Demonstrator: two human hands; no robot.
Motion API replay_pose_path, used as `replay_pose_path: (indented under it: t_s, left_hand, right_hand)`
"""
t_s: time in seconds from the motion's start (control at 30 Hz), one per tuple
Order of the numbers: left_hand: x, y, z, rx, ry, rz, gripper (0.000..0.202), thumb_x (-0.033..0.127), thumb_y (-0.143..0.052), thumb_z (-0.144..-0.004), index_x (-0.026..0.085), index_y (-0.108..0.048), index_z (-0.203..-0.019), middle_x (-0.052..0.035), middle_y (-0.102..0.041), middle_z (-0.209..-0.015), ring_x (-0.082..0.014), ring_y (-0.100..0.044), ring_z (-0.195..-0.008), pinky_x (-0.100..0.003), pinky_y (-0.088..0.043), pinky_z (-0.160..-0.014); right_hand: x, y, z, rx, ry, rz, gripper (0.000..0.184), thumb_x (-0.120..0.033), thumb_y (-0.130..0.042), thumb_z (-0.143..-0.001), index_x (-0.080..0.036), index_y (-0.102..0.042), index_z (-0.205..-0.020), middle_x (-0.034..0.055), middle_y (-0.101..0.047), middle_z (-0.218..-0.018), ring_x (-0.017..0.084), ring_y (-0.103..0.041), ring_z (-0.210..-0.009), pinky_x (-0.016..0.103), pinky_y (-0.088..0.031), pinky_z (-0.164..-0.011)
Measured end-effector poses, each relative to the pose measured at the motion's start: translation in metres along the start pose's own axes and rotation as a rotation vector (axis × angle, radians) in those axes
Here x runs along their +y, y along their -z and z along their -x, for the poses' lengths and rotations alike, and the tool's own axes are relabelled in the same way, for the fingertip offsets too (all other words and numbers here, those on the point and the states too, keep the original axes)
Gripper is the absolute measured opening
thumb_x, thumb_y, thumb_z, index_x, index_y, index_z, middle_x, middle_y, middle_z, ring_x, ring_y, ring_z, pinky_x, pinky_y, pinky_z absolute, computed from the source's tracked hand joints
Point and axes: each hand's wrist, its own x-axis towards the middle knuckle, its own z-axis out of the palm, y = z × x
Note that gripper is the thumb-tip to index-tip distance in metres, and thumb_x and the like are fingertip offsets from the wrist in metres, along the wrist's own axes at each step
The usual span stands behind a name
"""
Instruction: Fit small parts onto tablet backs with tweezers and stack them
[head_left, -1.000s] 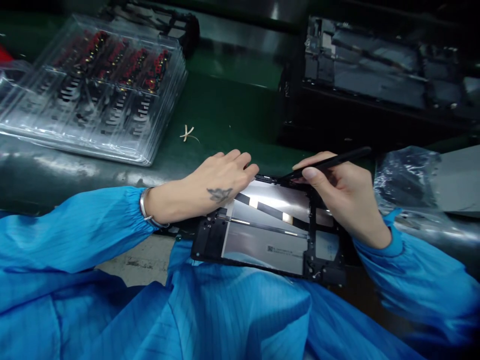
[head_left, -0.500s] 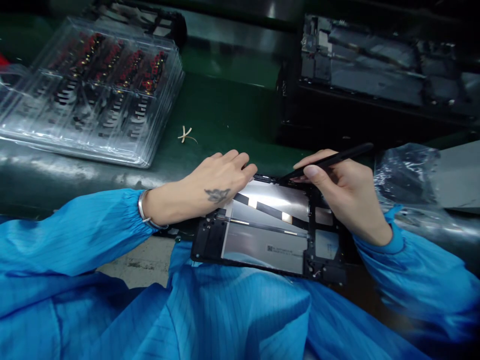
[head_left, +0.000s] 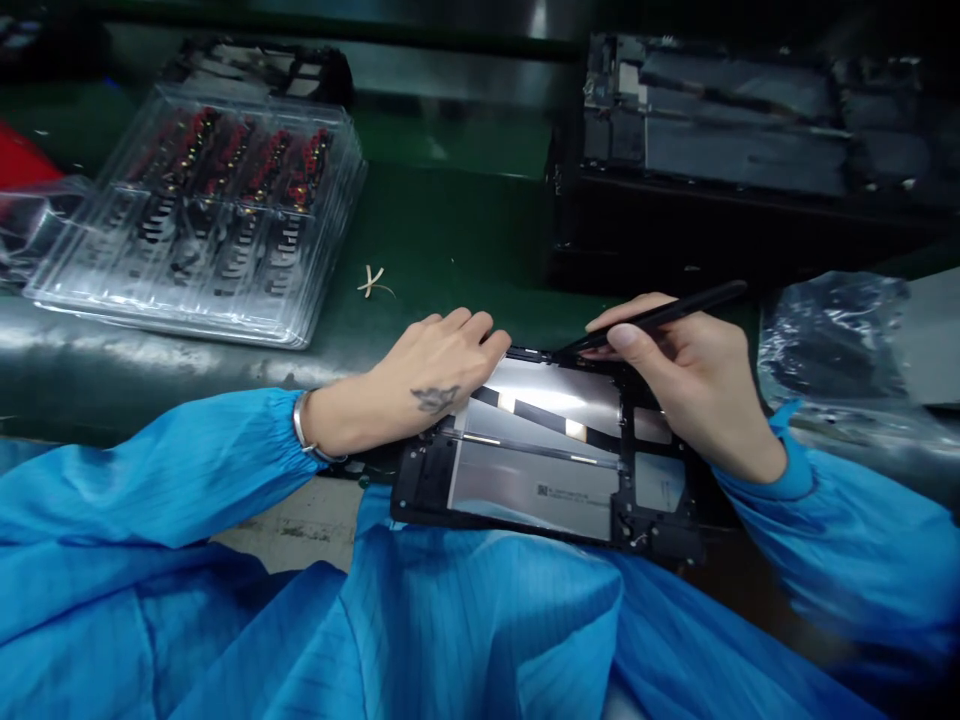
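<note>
now left hand [head_left: 420, 385] rests flat on the panel [head_left: 540, 460]; right hand [head_left: 690, 375] grips a stylus [head_left: 660, 315].

Green bench [head_left: 450, 230], glossy under overhead light; clear trays [head_left: 202, 210] far left of fingers; dark rack [head_left: 750, 150] beyond; plastic bag [head_left: 832, 350] right.

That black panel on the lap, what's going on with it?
A person in a blue coat has an open device frame resting against the bench edge. The left hand presses on its top-left corner, fingertips on the rim. The right hand holds a thin black tool like a pen, its tip at the frame's top edge. Clear trays of small parts sit on the green bench behind.
</note>
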Motion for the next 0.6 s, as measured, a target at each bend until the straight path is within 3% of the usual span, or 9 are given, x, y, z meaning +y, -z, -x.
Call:
replay_pose_path:
  t_s: [0.2, 0.6]
  left_hand:
    - [0.0004, -0.0051, 0.0010, 0.063, -0.004, -0.012, 0.020, 0.007, -0.045, -0.102, 0.013, -0.062, -0.111, -0.0094, -0.061, -0.099, -0.0246, -0.061, -0.085, -0.035, -0.048, -0.070]
    - [-0.0007, -0.0100, -0.0001, 0.087, -0.008, -0.014, 0.018, 0.008, -0.047, -0.102, 0.014, -0.062, -0.112, -0.0089, -0.061, -0.099, -0.0247, -0.061, -0.088, -0.035, -0.048, -0.072]
  right_hand:
    - [-0.0036, -0.0008, 0.0009, -0.026, 0.033, 0.076, 0.018, -0.033, -0.064, -0.102, -0.020, -0.074, -0.098, 0.0029, -0.073, -0.094, 0.014, -0.073, -0.082, 0.021, -0.055, -0.063]
    - [-0.0004, -0.0008, 0.0007, -0.035, 0.093, 0.132, 0.014, -0.032, -0.064, -0.101, -0.023, -0.074, -0.096, 0.0013, -0.075, -0.097, 0.015, -0.073, -0.081, 0.024, -0.056, -0.064]
